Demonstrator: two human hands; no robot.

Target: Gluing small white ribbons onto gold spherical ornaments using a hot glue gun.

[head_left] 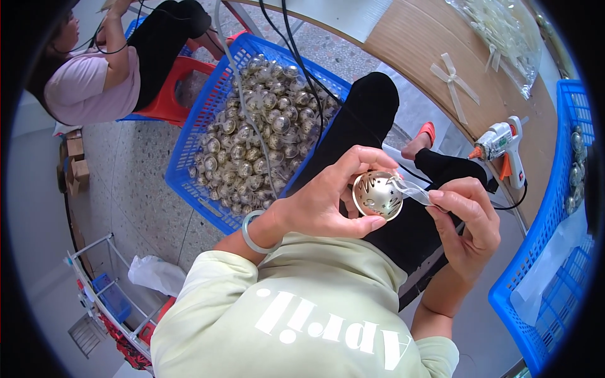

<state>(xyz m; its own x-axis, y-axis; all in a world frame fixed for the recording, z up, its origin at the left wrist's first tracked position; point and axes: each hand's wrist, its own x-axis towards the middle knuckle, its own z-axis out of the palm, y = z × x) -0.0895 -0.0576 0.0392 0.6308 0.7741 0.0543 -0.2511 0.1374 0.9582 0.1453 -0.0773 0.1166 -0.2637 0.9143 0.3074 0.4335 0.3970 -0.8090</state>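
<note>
A shiny gold ball ornament (380,196) with cut-out patterns sits between the thumb and fingers of my left hand (337,195), above my lap. Pinched in the thumb and forefinger of my right hand (467,220) is a pale translucent ribbon (413,191), which reaches to the top of the ornament. Whether the ribbon is fixed to the ornament I cannot tell. On the cardboard-covered table lies a pale ribbon bow (452,78) with long tails. A white glue gun (502,150) with an orange tip and trigger rests nearer to my right hand.
A blue basket (201,126) full of similar gold ornaments stands left of my legs, with cables hanging across it. Another blue basket (526,277) is at the right. A plastic bag of bows (501,38) lies on the table (409,47). A person (94,82) sits at the far left.
</note>
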